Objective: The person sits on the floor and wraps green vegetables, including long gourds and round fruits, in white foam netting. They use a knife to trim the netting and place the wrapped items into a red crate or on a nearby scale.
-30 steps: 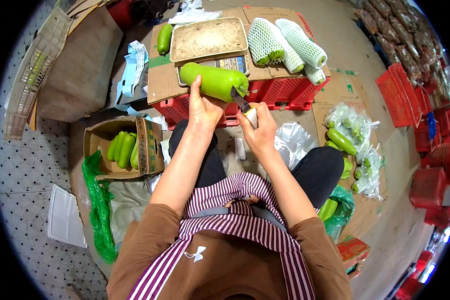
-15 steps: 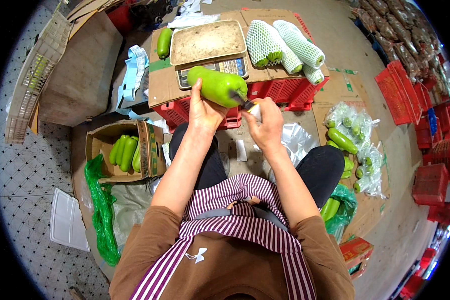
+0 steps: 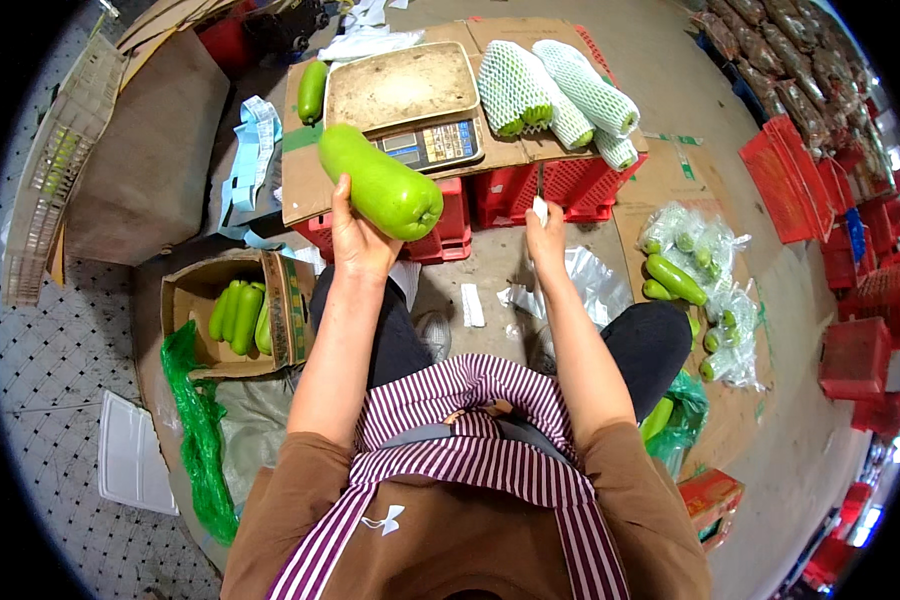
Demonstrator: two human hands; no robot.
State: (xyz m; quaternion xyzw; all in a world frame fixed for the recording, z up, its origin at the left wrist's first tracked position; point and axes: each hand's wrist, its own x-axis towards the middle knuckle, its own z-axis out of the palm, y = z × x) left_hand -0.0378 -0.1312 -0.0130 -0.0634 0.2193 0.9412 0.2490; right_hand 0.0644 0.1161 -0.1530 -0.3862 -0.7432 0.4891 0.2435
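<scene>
My left hand [image 3: 363, 243] grips a large, smooth light-green gourd [image 3: 382, 186] from below, its stem end facing the lower right. The gourd hangs tilted over the near edge of a digital scale [image 3: 402, 88] with a stained pan. Away to the right, my right hand [image 3: 546, 238] is closed around the white handle of a small knife [image 3: 540, 209], its thin blade pointing away from me. The knife is apart from the gourd. A slimmer green gourd [image 3: 312, 92] lies left of the scale, and several gourds in white foam nets [image 3: 515, 88] lie to its right.
Cardboard over red crates [image 3: 560, 190] bears the scale. On my left stands a carton [image 3: 288, 305] of green gourds beside a green plastic bag [image 3: 198, 420]. Bagged gourds [image 3: 730, 335] lie on cardboard at right. A white paper strip [image 3: 472, 305] lies between my feet.
The knife has left the gourd's stem end and moved down and right with my right hand. My left hand has shifted the gourd left and turned its stem end nearer me.
</scene>
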